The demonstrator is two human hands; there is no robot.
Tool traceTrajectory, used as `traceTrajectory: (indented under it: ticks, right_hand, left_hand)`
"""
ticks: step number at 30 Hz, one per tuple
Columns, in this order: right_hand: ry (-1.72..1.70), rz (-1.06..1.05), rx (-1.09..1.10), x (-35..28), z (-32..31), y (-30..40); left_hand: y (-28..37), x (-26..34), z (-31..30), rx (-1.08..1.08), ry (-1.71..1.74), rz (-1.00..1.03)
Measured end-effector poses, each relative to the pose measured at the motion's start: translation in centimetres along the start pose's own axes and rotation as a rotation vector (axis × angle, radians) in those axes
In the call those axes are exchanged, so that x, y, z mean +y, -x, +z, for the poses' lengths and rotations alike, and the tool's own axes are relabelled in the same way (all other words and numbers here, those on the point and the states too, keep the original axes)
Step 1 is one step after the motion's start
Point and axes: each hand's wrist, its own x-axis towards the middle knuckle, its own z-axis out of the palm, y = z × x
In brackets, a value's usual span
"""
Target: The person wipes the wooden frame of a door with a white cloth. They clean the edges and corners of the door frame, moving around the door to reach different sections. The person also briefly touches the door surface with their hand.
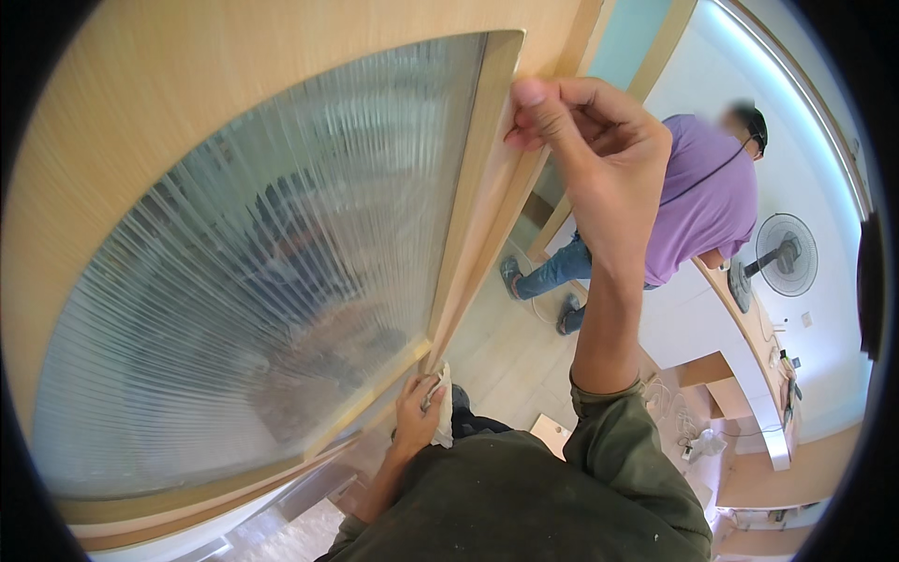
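Note:
Raised by the upper corner of a light-wood frame (pixel 484 161) is my right hand (pixel 597 140). Its thumb and forefinger come together at the frame's edge; whether something thin is pinched between them cannot be told. The frame surrounds a curved-top pane of ribbed glass (pixel 281 281), which shows blurred shapes. Lower down, close to the pane's bottom corner, my left hand (pixel 419 411) grips a pale crumpled cloth or sheet (pixel 442 414). The exact material is unclear.
A person in a purple shirt (pixel 709 190) stands to the right, at a curved counter (pixel 737 316). A fan (pixel 786 254) stands on it. Cables (pixel 685 418) and a white plastic bag (pixel 708 444) lie lower right. A wooden board (pixel 550 434) is near my body.

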Motion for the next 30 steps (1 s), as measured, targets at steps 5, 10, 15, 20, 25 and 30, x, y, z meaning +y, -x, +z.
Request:
traceTrajectory:
  ticks: [5, 10, 15, 20, 25, 30]
  right_hand:
    - [0.085, -0.011, -0.02, 0.3, 0.2, 0.9]
    - [0.025, -0.019, -0.004, 0.8, -0.3, 1.7]
    - [0.101, -0.135, 0.047, 1.5, -0.1, 2.8]
    - [0.086, -0.062, 0.044, 0.9, -0.4, 3.3]
    - [0.236, -0.392, 0.12, 1.9, -0.9, 3.7]
    - [0.501, -0.808, 0.211, 3.6, -1.1, 4.6]
  left_hand:
    - [0.1, -0.5, 0.7, -0.014, 0.021, 0.011]
    - [0.0, -0.6, 0.6, -0.006, 0.012, 0.024]
    - [0.2, -1.0, 0.4, -0.008, -0.01, 0.039]
    - [0.6, -0.7, 0.8, -0.009, -0.001, 0.051]
    - [1.0, -0.5, 0.9, -0.016, -0.043, 0.05]
    - [1.8, -0.6, 1.7, -0.009, -0.056, 0.061]
